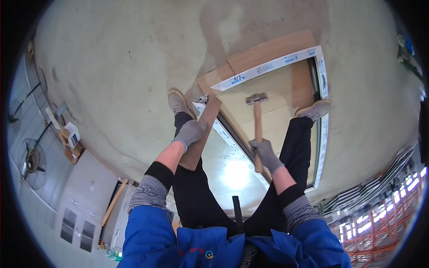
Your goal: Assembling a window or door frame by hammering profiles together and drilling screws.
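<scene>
My left hand, in a grey glove, grips a flat wooden board. The board's far end reaches the near left corner of a frame wrapped in white printed film. In my gloved right hand is a sledgehammer, held by its wooden handle. Its metal head points away from me, over the inside of the frame. The frame lies on the floor between and under my legs, with a dark inner edge. At its left corner, beside the board's end, the film looks crumpled.
Flattened cardboard lies under the frame. My left shoe is beside the frame's corner; my right shoe is at its right side. Cabinets and a fan stand left. Stacked long profiles and orange racks are at right.
</scene>
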`<act>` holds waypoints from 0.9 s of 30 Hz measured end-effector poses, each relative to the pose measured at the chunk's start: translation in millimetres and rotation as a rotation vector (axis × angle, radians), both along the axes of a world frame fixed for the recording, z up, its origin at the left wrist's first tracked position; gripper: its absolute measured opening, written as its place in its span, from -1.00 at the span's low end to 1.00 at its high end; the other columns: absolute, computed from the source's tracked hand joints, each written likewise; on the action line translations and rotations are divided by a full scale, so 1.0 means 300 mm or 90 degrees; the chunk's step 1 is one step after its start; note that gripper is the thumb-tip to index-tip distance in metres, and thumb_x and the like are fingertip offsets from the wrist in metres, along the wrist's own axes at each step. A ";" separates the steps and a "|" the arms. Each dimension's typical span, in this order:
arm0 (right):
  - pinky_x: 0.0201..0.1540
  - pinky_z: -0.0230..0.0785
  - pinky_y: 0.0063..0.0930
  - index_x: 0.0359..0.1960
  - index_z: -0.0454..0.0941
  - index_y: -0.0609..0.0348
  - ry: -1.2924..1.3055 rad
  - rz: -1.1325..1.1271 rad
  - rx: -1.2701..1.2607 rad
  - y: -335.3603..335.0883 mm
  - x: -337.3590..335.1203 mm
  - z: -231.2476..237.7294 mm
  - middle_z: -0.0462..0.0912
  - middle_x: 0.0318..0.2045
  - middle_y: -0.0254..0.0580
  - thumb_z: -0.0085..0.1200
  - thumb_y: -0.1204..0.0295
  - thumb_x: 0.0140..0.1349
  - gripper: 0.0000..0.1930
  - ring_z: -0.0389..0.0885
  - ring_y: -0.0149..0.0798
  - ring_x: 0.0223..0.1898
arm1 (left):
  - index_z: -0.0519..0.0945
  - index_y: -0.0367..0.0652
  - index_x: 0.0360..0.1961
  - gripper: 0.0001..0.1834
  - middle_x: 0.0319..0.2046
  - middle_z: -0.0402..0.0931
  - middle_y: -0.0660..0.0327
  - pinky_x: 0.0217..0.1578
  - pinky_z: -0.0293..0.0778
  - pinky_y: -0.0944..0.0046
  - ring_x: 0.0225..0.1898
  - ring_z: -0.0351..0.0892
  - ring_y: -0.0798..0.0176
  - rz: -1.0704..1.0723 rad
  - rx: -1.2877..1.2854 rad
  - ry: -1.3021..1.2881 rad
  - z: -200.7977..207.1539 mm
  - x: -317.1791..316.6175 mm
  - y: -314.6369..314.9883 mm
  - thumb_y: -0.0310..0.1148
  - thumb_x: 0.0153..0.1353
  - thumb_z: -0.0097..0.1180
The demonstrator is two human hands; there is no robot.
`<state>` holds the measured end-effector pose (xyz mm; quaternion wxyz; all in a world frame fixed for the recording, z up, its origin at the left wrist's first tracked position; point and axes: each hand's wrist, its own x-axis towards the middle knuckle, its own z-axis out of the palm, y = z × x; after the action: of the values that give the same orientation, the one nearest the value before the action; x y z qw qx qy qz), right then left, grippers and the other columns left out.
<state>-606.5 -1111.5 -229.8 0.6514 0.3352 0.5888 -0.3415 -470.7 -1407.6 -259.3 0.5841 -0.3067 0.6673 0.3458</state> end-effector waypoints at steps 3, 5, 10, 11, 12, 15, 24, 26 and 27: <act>-0.60 0.36 -0.45 -0.33 0.49 0.13 0.025 0.018 0.031 0.046 -0.124 0.119 0.49 -0.59 -0.37 0.29 0.33 0.20 -0.78 0.46 -0.40 -0.66 | 0.67 -0.30 -0.12 -0.37 -0.13 0.61 -0.35 0.08 0.47 -0.10 0.00 0.62 -0.29 0.082 0.049 0.003 0.148 0.061 -0.039 0.09 0.44 -0.21; -0.59 0.36 -0.45 -0.29 0.49 0.18 0.043 0.042 0.007 0.067 -0.198 0.270 0.48 -0.59 -0.36 0.27 0.31 0.19 -0.75 0.45 -0.40 -0.65 | 0.66 -0.30 -0.18 -0.37 -0.16 0.61 -0.34 0.07 0.46 -0.10 -0.03 0.61 -0.30 0.134 0.064 0.062 0.266 0.085 -0.109 0.11 0.44 -0.20; -0.58 0.37 -0.50 -0.24 0.49 0.12 0.125 0.037 0.111 0.067 -0.223 0.651 0.48 -0.57 -0.40 0.28 0.31 0.20 -0.76 0.46 -0.43 -0.63 | 0.60 -0.50 -0.23 -0.24 -0.23 0.60 -0.35 -0.04 0.44 -0.06 -0.10 0.61 -0.28 0.315 -0.012 0.238 0.540 0.168 -0.357 0.19 0.39 -0.11; -0.58 0.37 -0.50 -0.24 0.49 0.13 0.155 0.014 0.118 0.074 -0.231 0.692 0.48 -0.57 -0.40 0.29 0.30 0.21 -0.75 0.46 -0.43 -0.63 | 0.60 -0.51 -0.19 -0.26 -0.26 0.64 -0.26 -0.06 0.46 -0.01 -0.17 0.66 -0.13 0.246 -0.054 0.338 0.506 0.291 -0.388 0.17 0.39 -0.08; -0.58 0.36 -0.53 -0.22 0.50 0.14 0.189 -0.065 0.058 0.134 -0.273 0.704 0.48 -0.57 -0.40 0.30 0.28 0.23 -0.73 0.46 -0.44 -0.64 | 0.60 -0.26 -0.08 -0.50 -0.22 0.61 -0.31 -0.12 0.51 -0.12 -0.19 0.61 -0.35 0.343 -0.045 0.273 0.549 0.280 -0.406 0.00 0.43 -0.11; -0.58 0.36 -0.55 -0.29 0.51 0.10 0.322 -0.096 0.006 0.056 -0.344 0.823 0.47 -0.60 -0.44 0.25 0.29 0.30 -0.80 0.46 -0.48 -0.65 | 0.65 -0.51 -0.21 -0.30 -0.29 0.66 -0.27 -0.16 0.51 -0.03 -0.21 0.69 -0.18 0.513 -0.196 0.165 0.691 0.465 -0.418 0.13 0.29 0.11; -0.53 0.44 -0.51 -0.19 0.52 0.23 0.303 -0.035 -0.222 0.348 -0.882 1.040 0.55 -0.55 -0.34 0.25 0.30 0.26 -0.73 0.51 -0.45 -0.64 | 0.63 -0.58 -0.12 -0.05 -0.18 0.68 -0.17 -0.12 0.54 0.05 -0.13 0.70 -0.01 0.351 -0.293 -0.165 1.269 0.876 0.324 0.34 0.02 0.33; -0.55 0.43 -0.47 -0.27 0.53 0.25 0.242 -0.017 -0.187 0.457 -0.956 1.093 0.56 -0.57 -0.29 0.23 0.34 0.24 -0.77 0.51 -0.40 -0.66 | 0.61 -0.60 -0.12 -0.14 -0.19 0.68 -0.07 -0.14 0.57 0.12 -0.17 0.68 0.07 0.466 -0.258 -0.207 1.370 0.727 0.489 0.16 -0.04 0.47; -0.55 0.43 -0.47 -0.27 0.53 0.25 0.245 -0.031 -0.195 0.531 -0.962 1.082 0.56 -0.57 -0.29 0.23 0.34 0.24 -0.77 0.51 -0.40 -0.66 | 0.62 -0.56 -0.10 -0.22 -0.21 0.68 -0.03 -0.17 0.58 0.15 -0.20 0.68 0.10 0.562 -0.292 -0.248 1.414 0.652 0.559 0.04 -0.04 0.52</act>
<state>-895.2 -952.1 94.9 0.5620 0.1753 0.6352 -0.5000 -275.3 -1239.9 165.0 0.4144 -0.7364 0.4125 0.3404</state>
